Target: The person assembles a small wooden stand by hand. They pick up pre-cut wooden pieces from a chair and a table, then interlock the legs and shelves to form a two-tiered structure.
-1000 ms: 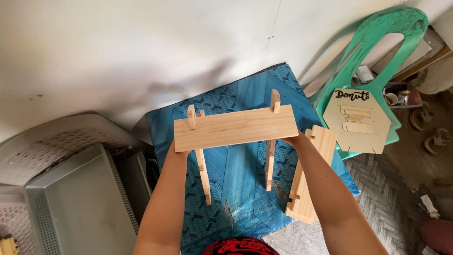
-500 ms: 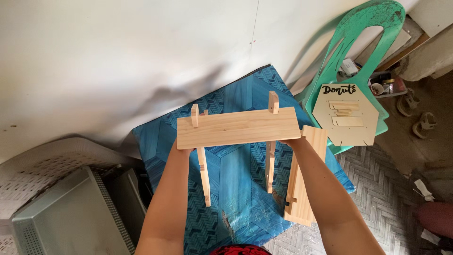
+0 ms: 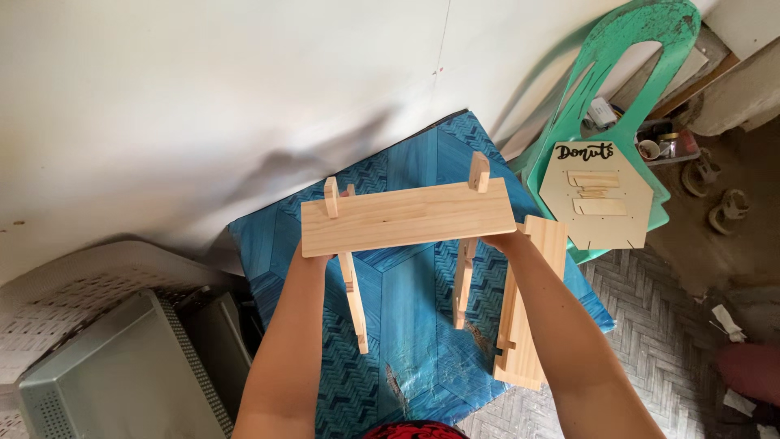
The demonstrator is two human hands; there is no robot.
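Wooden frame edges higher and rightward

The wooden frame [image 3: 406, 218] sits slightly farther right; the grey crate [image 3: 106, 382] slides toward the lower left.

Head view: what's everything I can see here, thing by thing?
wood frame: 1, pale plank with two legs, held up over the mat
mat: 1, blue patterned, under the frame
loose board: 1, pale, on the mat's right edge
chair: 1, green, upper right
sign panel: 1, tan hexagon, on the chair
crates: 2, grey, lower left
wall: white, top
left hand: grip on the plank's left end
right hand: grip on the right end
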